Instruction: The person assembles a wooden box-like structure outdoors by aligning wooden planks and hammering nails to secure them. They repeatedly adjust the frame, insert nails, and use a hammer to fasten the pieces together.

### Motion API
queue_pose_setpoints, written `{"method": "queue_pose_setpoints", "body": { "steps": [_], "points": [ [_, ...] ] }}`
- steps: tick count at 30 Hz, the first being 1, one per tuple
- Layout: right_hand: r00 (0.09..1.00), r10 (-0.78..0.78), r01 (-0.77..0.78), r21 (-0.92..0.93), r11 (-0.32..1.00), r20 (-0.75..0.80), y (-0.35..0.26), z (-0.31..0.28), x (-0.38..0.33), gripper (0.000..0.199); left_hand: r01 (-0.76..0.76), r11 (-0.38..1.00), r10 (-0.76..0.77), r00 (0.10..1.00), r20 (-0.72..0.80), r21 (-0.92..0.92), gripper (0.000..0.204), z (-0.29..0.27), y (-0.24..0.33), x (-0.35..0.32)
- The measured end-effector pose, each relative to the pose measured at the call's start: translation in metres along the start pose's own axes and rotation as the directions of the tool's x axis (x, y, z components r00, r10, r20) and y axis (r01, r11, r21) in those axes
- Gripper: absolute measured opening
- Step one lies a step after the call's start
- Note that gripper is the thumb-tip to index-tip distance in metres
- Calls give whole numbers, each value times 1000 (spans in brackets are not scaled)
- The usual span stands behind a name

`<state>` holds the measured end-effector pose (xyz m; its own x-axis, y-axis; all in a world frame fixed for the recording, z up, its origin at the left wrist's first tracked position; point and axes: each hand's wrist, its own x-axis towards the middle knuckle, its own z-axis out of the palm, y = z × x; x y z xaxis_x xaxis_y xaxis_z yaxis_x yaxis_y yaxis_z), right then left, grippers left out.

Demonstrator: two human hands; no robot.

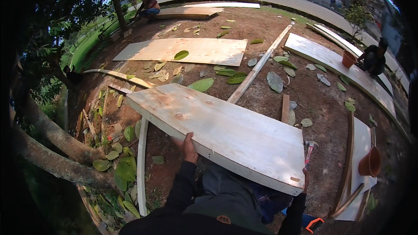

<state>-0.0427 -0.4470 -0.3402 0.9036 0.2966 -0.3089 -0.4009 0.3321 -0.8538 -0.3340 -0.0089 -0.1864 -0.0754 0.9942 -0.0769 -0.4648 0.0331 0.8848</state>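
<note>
A long pale plywood panel (pixel 226 126) with a thick framed edge is held tilted across my lap. My left hand (pixel 188 149) is closed on its near long edge, thumb on the side and fingers running underneath. My right hand (pixel 305 182) grips the near right corner; most of its fingers are hidden by the panel. Just past the right end lies a hammer (pixel 309 150) with a red handle, on the soil. By my right forearm is a saw (pixel 314 225) with an orange and black handle, partly hidden by my sleeve.
A plywood sheet (pixel 187 51) and a long wooden pole (pixel 261 63) lie on leaf-strewn soil. On the right are a long white panel (pixel 331 61) and terracotta-coloured pots (pixel 370 162). Tree trunks (pixel 65 159) stand left. One person (pixel 150 6) crouches far left, another (pixel 375 56) far right.
</note>
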Motion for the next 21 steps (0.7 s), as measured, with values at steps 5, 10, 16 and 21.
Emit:
{"method": "queue_pose_setpoints", "body": {
  "steps": [5, 10, 16, 21],
  "points": [
    [1000, 7, -7, -40, 999, -2, 12, 8, -22, 55, -12, 1000, 13, 999, -48, 17, 96, -19, -24, 21],
    [999, -25, 26, -44, 999, 30, -2, 13, -47, 50, 7, 1000, -7, 999, -34, 7, 94, -27, -29, 19],
    [990, -137, 124, -339, 933, -15, -21, 52, -44, 35, 122, 993, -122, 992, -19, 4, 85, -33, -8, 36],
    [990, -121, 85, -381, 921, -71, -31, 76, -28, 37, 123, 992, -123, 992, 25, -24, 83, 1, -15, 49]
  ]
}}
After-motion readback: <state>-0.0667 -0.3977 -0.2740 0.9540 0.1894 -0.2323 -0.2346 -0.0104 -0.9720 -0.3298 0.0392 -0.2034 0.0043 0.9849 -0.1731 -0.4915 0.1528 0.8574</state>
